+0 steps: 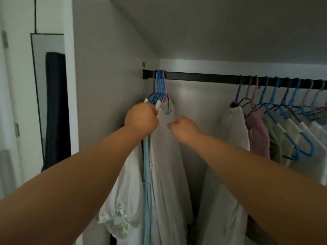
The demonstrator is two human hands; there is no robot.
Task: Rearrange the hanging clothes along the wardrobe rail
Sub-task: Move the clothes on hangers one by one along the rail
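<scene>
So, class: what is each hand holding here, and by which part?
Left hand grips the bunched hangers by their shoulders. Right hand pinches the white garment near its neckline.

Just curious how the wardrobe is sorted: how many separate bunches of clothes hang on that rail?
2. One bunch is pushed to the rail's left end, at the hands; the other bunch hangs at the right, running out of view.

I count one rail (203, 77), two hands, two bunches of hangers, and three pale garments hanging at the left end.
</scene>
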